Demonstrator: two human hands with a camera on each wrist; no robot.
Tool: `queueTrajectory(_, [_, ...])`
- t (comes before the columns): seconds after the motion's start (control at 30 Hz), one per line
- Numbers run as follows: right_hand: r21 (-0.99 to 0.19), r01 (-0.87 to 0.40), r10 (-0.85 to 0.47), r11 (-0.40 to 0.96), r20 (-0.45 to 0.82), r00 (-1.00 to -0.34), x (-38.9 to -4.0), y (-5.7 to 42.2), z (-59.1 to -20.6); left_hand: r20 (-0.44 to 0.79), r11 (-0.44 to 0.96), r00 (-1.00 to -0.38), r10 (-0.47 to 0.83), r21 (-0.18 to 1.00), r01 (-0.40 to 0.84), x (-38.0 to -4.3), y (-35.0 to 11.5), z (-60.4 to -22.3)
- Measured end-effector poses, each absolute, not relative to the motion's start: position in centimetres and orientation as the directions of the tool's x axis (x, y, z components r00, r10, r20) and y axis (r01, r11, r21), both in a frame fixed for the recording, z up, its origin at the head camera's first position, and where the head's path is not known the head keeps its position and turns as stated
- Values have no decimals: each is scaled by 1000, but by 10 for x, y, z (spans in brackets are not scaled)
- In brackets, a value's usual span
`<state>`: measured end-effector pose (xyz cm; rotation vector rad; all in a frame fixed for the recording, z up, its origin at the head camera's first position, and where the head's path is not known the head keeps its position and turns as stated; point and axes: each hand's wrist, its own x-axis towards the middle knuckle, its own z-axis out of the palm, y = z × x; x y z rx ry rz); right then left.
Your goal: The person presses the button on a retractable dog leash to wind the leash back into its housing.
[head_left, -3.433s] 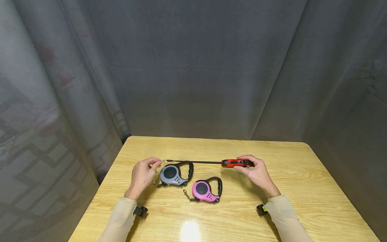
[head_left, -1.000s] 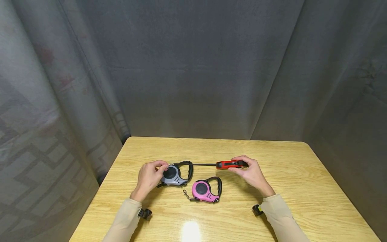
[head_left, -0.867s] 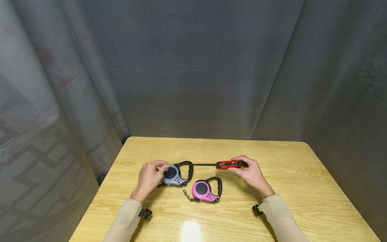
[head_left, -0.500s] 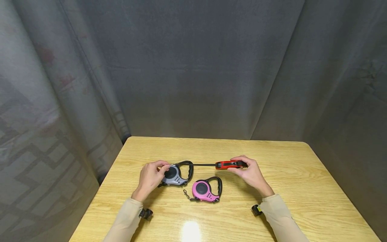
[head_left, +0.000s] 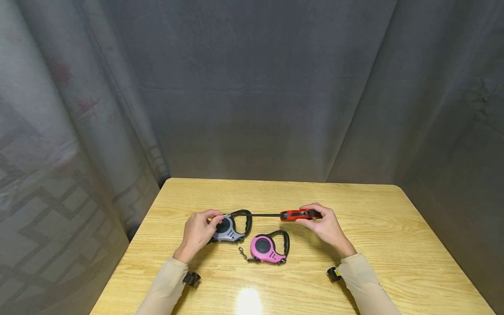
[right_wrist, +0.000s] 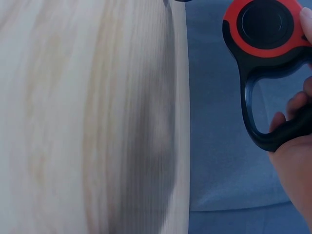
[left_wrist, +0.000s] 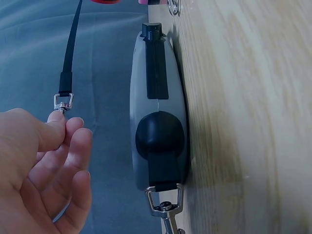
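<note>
My right hand [head_left: 324,223] grips the black handle of a red retractable dog leash [head_left: 293,215], raised over the table; the right wrist view shows fingers passing through the handle loop [right_wrist: 246,105]. A black strap [head_left: 265,215] runs out of it, taut, to the left. At its end, thumb and forefinger of my left hand [head_left: 198,229] pinch the metal clip [left_wrist: 63,103]. Under the strap a grey retractable leash [head_left: 226,235] lies on the table, partly covered by the left hand in the head view. A pink retractable leash [head_left: 264,250] lies nearer me, its clip pointing left.
The light wooden table [head_left: 393,245] has its far edge against grey curtains [head_left: 252,109]. Curtains also hang at both sides. Each wrist wears a small black camera [head_left: 192,279].
Both hands have come closer together, so the drawn-out strap is shorter than 3.4 seconds ago. Over the last second the left hand has crept slightly right; the leashes on the table stay put.
</note>
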<state>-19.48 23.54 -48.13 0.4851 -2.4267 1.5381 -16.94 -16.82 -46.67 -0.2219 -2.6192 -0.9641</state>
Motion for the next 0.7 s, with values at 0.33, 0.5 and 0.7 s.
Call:
queueTrajectory(0.33, [-826, -389, -164, 408, 353, -921, -193, 233, -482, 380, 756, -924, 38, 594, 275, -169, -166, -467])
queueTrajectory(0.5, [-830, -386, -159, 402, 352, -922, -193, 232, -481, 383, 758, -923, 37, 591, 276, -169, -165, -467])
queueTrajectory(0.7, [-831, -390, -158, 397, 356, -921, -195, 231, -482, 382, 767, -923, 40, 581, 273, -170, -165, -468])
